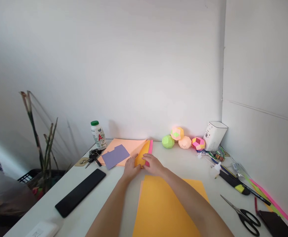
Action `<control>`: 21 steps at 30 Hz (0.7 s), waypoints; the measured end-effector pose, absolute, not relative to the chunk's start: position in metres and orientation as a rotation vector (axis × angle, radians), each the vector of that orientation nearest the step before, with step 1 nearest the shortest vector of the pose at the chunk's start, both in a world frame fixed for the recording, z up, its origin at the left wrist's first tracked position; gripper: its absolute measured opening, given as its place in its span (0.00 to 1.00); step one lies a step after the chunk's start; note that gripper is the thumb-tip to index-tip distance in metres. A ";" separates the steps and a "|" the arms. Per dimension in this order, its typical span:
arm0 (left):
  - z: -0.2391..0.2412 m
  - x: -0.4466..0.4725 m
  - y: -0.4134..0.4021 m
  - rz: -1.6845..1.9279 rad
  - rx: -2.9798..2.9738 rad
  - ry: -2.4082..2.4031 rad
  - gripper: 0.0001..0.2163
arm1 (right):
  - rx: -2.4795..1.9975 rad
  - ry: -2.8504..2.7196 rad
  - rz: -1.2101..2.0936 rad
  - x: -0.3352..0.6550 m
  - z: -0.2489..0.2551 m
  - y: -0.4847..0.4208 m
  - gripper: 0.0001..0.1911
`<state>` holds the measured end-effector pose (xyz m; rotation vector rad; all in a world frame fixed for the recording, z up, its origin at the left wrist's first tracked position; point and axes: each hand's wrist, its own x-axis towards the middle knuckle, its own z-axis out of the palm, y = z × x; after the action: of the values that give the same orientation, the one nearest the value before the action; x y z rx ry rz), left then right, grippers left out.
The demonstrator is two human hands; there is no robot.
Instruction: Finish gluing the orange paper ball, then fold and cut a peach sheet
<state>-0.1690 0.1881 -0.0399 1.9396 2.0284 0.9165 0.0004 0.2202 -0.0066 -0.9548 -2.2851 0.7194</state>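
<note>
At the far middle of the table both hands are at a stack of coloured paper. My left hand (pixel 131 168) is closed at the lower right edge of the peach paper (pixel 120 143), whose right side is raised. My right hand (pixel 154 164) pinches the near edge of an orange sheet (pixel 143 154) that shows beneath it. Pink paper (pixel 151 146) sticks out on the right of the stack. A purple piece of card (pixel 115 156) with a notched edge lies on the peach paper. My fingertips are partly hidden. Below my forearms lies a large orange sheet (pixel 163 204).
Left are a white bottle (pixel 99 135), keys (pixel 94 154) and a long black case (pixel 81 192). Several paper polyhedra (pixel 168 141) and a white container (pixel 215 135) stand by the wall. Right are scissors (pixel 245 214), a cutter (pixel 234 182), a glue bottle (pixel 217 167) and a phone (pixel 274 223).
</note>
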 end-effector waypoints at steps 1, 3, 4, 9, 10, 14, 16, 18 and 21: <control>-0.040 -0.170 0.189 0.934 1.922 2.041 0.26 | -0.915 -2.290 0.695 -0.002 -0.013 0.222 0.21; -0.042 -0.170 0.192 0.963 1.899 2.058 0.26 | -0.869 -2.280 0.655 -0.003 -0.027 0.224 0.22; -0.044 -0.170 0.194 0.973 1.895 2.061 0.26 | -0.863 -2.265 0.640 -0.003 -0.033 0.225 0.22; -0.050 -0.168 0.195 0.987 1.901 2.048 0.27 | -0.906 -2.162 0.614 0.002 -0.050 0.235 0.21; -0.051 -0.168 0.194 0.984 1.903 2.044 0.27 | -0.913 -2.149 0.618 0.002 -0.052 0.237 0.18; -0.051 -0.168 0.191 0.979 1.934 2.016 0.29 | -0.919 -2.127 0.629 0.002 -0.054 0.242 0.10; -0.050 -0.168 0.190 0.975 1.948 2.003 0.30 | -0.923 -2.121 0.627 0.001 -0.054 0.242 0.09; -0.048 -0.168 0.190 0.964 1.949 1.998 0.32 | -0.926 -2.112 0.628 0.000 -0.054 0.242 0.09; -0.048 -0.169 0.189 0.942 1.930 2.001 0.33 | -0.928 -2.102 0.646 -0.001 -0.052 0.241 0.09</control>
<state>-0.1688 0.1889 -0.0478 1.9303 2.0009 0.9419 -0.0012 0.2406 -0.0521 -0.9275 -2.1017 0.6462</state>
